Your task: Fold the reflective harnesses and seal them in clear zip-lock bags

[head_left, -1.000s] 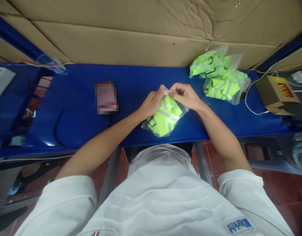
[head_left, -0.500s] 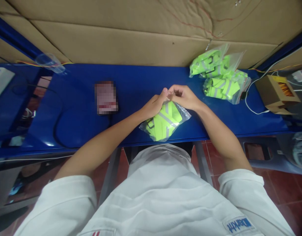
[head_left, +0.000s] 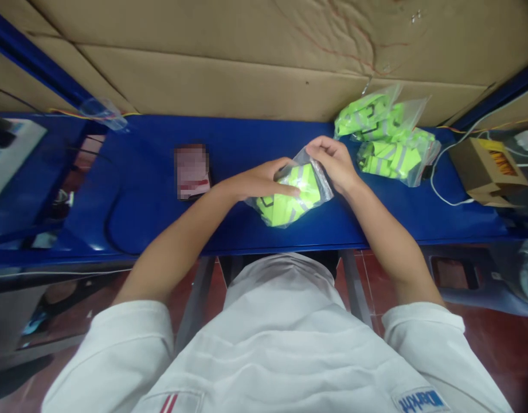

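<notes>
A clear plastic bag holds folded neon-yellow webbing with grey reflective stripes and a black buckle. My left hand grips the bag from its left side, thumb laid across the front and the other fingers partly hidden behind it. At the bag's upper right edge, my right hand pinches the plastic between thumb and fingers. The bag is over the blue table, close to its front edge.
Several similar bags of neon-yellow webbing lie at the back right. Beside them are a white cable and an open cardboard box. A blurred-out rectangular object lies to the left, and a clear plastic cup lies at the back left.
My left thumb has moved from the bag's top edge down across its front. My right hand has shifted right to the bag's upper right edge, and the bag has risen slightly.
</notes>
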A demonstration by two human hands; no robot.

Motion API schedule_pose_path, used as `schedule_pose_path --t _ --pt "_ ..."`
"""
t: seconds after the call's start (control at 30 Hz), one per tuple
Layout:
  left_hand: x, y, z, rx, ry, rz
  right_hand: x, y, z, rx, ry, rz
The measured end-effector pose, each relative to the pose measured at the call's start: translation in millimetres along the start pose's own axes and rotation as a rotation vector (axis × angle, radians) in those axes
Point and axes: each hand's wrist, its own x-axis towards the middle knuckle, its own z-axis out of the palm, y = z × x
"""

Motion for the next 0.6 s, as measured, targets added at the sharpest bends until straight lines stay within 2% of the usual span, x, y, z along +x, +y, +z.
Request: schedule_pose_path --t 0.07,0.17,0.23,0.27,0.33,0.4,0.53,0.6 --pt "-4.9 6.9 -21.3 0.076 0.118 0.043 4.1 4.8 -5.2 -0.047 0.078 0.012" --pt "-19.3 19.4 -59.7 0.316 0.435 0.212 8.3 14.8 -12.0 -0.273 0.163 -0.07" --pt "-32.4 24.7 -86.6 0.598 0.605 0.271 7.4 21.4 -12.9 -0.537 0.137 -0.186" --pt "-38.7 25.5 -99.7 0.729 0.65 0.263 5.6 24.3 -11.8 -0.649 0.103 -0.232" --pt "-48.9 22.2 -123.8 0.926 0.708 0.201 0.6 28.7 -7.0 -0.779 0.012 -0.271" --pt "-53.8 13.0 -144.4 1.075 0.768 0.108 -4.7 31.4 -0.1 -0.813 -0.067 -0.269" --pt "-50.2 -18.9 -175.8 1.134 0.781 -0.007 -10.7 33.0 12.2 -0.91 -0.176 -0.259" --pt "-46.1 -38.3 -189.2 1.152 0.763 -0.135 -11.8 32.3 15.5 -0.95 -0.213 -0.251"
